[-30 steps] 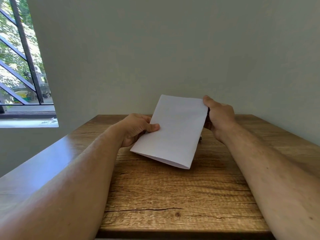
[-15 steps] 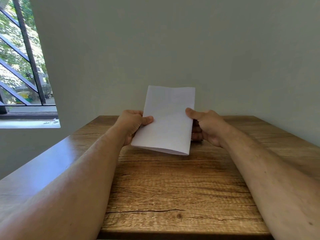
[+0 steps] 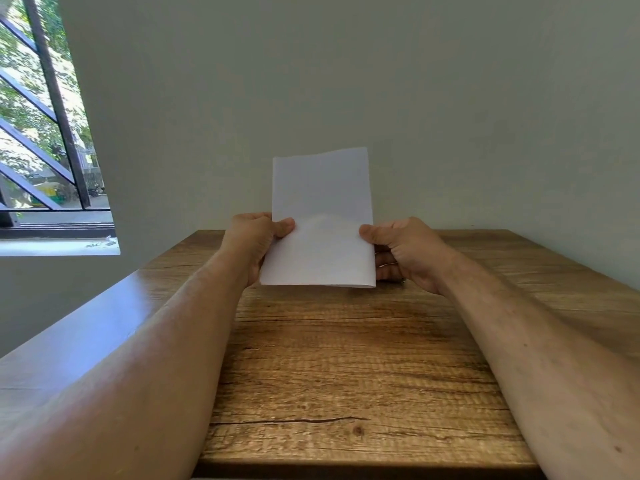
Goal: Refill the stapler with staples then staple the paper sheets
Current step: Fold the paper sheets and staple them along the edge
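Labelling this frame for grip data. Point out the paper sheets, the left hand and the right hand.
paper sheets [image 3: 320,202]: head view, on the upper face of the white stack.
left hand [image 3: 254,233]: head view, on the back of the hand.
right hand [image 3: 407,245]: head view, at the base of the thumb.

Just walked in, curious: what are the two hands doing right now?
Left hand: pinches the left edge of the paper sheets.
Right hand: pinches their right edge.
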